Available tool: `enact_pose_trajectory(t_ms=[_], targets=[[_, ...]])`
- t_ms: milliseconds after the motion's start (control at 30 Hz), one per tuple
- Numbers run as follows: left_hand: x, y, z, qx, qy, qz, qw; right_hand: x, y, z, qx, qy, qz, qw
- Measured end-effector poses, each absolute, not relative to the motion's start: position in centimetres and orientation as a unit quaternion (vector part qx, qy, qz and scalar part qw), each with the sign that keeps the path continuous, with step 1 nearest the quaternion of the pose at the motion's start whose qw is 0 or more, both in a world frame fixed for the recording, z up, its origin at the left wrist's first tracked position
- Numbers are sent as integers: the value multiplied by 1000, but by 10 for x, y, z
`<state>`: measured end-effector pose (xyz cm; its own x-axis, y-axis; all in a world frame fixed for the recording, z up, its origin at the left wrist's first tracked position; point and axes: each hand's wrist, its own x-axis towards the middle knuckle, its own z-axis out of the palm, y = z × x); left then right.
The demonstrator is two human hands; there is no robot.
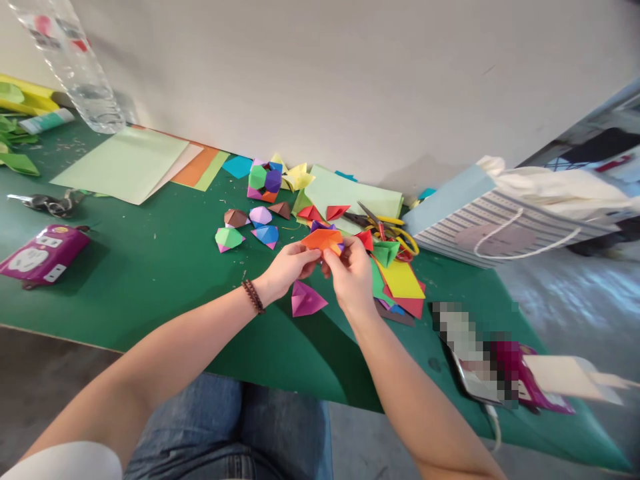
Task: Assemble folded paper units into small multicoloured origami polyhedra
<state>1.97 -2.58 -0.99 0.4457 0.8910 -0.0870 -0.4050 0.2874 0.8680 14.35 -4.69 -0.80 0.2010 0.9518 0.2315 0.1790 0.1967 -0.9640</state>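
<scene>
My left hand [287,267] and my right hand [350,270] meet above the green table [150,280], and both pinch a folded orange paper piece [323,239]. A bit of purple paper shows under its right end. A folded magenta paper unit [306,300] lies on the table just below my hands. Behind them lie several folded units, among them a green one [229,237], a blue one [267,234], a brown one [235,217], and an assembled many-coloured paper ball [265,180].
Yellow-handled scissors [387,227] lie by a yellow sheet [400,279]. Flat paper sheets [125,163] and a clear bottle [75,63] stand at the back left, a magenta power strip [43,255] at the left, a striped gift bag [480,220] at the right.
</scene>
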Motion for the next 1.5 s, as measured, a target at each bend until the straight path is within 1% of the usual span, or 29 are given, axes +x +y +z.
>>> enact_pose_trajectory(t_ms=[167, 267, 333, 433, 533, 633, 733, 867, 1033, 1367, 1500], targets=[[13, -23, -3, 387, 304, 425, 759, 137, -52, -11, -520, -545, 335, 565], [11, -22, -2, 412, 326, 422, 739, 137, -50, -15, -508, -541, 348, 572], [10, -21, -2, 473, 339, 429, 691, 138, -47, -16, -507, -526, 369, 574], [8, -22, -2, 592, 377, 429, 568, 138, -44, -16, -510, -503, 397, 573], [6, -22, -1, 650, 427, 432, 457, 135, -46, -14, -515, -496, 411, 566], [5, -21, -2, 662, 445, 448, 404, 135, -48, -12, -531, -501, 419, 540], [4, -19, -5, 692, 452, 423, 371, 142, -48, -11, -552, -537, 389, 505], [4, -18, -8, 747, 430, 374, 342, 157, -42, -10, -552, -594, 317, 492], [4, -20, -6, 784, 421, 332, 313, 165, -40, -9, -560, -615, 308, 462], [5, -24, -3, 775, 418, 361, 308, 159, -45, -2, -574, -627, 275, 450], [5, -24, -3, 784, 407, 356, 306, 159, -44, -2, -568, -631, 282, 447]])
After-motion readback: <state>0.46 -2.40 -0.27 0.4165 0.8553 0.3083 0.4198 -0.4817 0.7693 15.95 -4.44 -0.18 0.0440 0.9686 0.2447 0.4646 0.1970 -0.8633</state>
